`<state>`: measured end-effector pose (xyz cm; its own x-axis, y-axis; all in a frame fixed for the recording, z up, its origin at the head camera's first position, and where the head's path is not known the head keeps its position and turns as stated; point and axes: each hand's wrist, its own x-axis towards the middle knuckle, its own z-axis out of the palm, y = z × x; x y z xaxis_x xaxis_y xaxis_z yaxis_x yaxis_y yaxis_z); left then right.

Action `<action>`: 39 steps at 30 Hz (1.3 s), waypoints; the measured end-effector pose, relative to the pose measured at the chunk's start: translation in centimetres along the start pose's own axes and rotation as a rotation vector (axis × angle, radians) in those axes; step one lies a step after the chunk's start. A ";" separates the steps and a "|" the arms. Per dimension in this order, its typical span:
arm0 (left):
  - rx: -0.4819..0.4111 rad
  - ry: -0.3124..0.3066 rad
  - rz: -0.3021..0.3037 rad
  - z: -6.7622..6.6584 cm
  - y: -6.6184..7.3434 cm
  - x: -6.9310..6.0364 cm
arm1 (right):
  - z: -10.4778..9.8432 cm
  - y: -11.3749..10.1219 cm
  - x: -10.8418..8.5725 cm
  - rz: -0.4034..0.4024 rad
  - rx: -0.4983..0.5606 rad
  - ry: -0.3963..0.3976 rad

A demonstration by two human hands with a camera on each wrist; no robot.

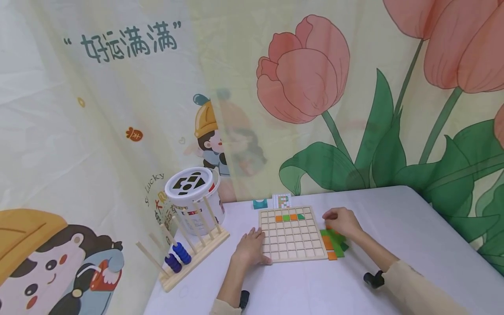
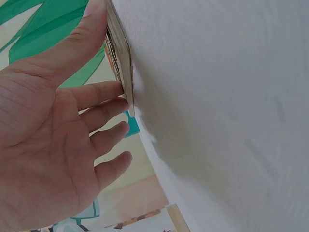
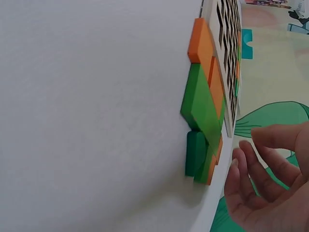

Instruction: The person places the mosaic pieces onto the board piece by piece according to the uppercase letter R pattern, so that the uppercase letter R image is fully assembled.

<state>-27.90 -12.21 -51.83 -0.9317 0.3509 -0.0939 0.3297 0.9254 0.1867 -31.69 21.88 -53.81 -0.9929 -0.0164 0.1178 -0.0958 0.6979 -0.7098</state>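
Note:
A wooden grid board [image 1: 293, 243] lies on the white table. Along one of its upper rows sit orange, light green and dark green tiles [image 1: 286, 218]. My left hand [image 1: 250, 247] rests at the board's left edge; in the left wrist view its thumb and fingertips touch the wooden rim [image 2: 126, 72], fingers mostly extended. Just right of the board lies a pile of orange and green tiles [image 1: 336, 243]. Over the far end of that pile hovers my right hand [image 1: 343, 223]. The right wrist view shows its fingers [image 3: 260, 179] loosely bent, apart from the thumb, with nothing visible between them.
Left of the board stands a wooden bead abacus [image 1: 197, 258] with upright pegs and blue and purple beads. Behind it is a white bucket [image 1: 202, 218] with a shape-sorter lid. A patterned card [image 1: 282, 201] and a teal card [image 1: 260, 204] lie beyond the board, near the printed curtain [image 1: 236, 183].

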 end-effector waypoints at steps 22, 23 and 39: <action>-0.016 -0.009 0.000 -0.1 0.3 -0.3 | 0.8 0.0 -1.2 -0.161 -0.132 -0.098; -0.018 -0.006 0.002 -0.1 0.3 -0.3 | 0.6 0.0 -1.1 -0.157 -0.115 -0.101; -0.009 -0.011 -0.007 -0.3 0.2 -0.1 | 1.0 -0.9 2.1 -0.116 0.170 -0.097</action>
<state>-27.72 -12.08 -51.48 -0.9323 0.3459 -0.1056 0.3217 0.9266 0.1948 -33.73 20.50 -53.66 -0.9759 -0.1642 0.1435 -0.2118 0.5569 -0.8031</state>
